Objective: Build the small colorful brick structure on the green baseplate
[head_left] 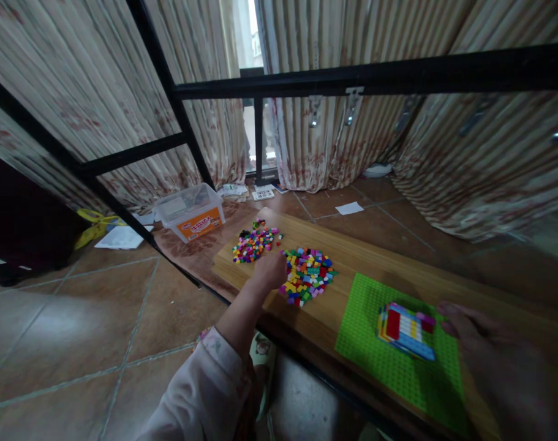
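My left hand (270, 270) is closed at the left edge of a pile of small toy bricks (309, 272); whatever its fingers hold is hidden. A second brick pile (253, 244) lies just beyond it. On a green studded baseplate (359, 321) sits a small brick-built block (405, 331) with blue, yellow, red and white rows and pink bricks at its right side. My right hand (483, 343) is at the plate's right edge, dim and blurred. Its thumb and fingers come together toward the block, and I cannot make out anything between them.
The wooden board (324, 236) carries the bricks and baseplate. A clear plastic box (189, 211) with an orange label stands at the far left. Black metal bars (279, 84) cross above, in front of striped curtains (352, 141). White paper (349, 208) lies on the tiled floor.
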Action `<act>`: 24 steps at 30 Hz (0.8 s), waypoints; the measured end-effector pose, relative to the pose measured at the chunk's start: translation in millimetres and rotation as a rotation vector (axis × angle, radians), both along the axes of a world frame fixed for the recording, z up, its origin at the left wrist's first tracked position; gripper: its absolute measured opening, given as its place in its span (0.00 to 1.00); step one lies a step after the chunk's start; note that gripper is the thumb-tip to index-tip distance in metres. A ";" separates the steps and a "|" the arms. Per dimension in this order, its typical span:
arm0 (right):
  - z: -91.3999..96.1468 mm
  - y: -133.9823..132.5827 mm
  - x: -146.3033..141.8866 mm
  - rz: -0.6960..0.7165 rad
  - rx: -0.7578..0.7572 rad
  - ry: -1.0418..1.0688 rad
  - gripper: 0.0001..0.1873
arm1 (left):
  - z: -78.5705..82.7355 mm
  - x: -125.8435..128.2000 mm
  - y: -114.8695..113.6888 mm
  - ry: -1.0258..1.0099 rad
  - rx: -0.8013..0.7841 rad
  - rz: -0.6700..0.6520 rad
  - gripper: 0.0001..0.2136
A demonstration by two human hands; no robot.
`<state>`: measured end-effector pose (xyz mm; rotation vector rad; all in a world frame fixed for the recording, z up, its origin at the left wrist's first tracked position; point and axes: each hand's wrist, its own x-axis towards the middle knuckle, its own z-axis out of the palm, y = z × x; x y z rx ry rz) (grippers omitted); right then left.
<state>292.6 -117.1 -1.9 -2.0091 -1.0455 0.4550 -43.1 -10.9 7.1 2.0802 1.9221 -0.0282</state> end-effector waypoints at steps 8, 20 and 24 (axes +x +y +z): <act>1.4 3.4 -5.2 -0.052 0.146 0.186 0.18 | 23.7 -8.8 8.8 -0.242 0.028 0.001 0.09; 17.2 -34.0 -34.0 0.558 0.262 0.068 0.09 | 18.0 121.8 -43.8 -1.227 -0.754 -0.227 0.16; 17.7 -41.1 -31.0 0.597 0.234 0.075 0.09 | 17.8 136.1 -50.6 -1.263 -0.872 -0.290 0.17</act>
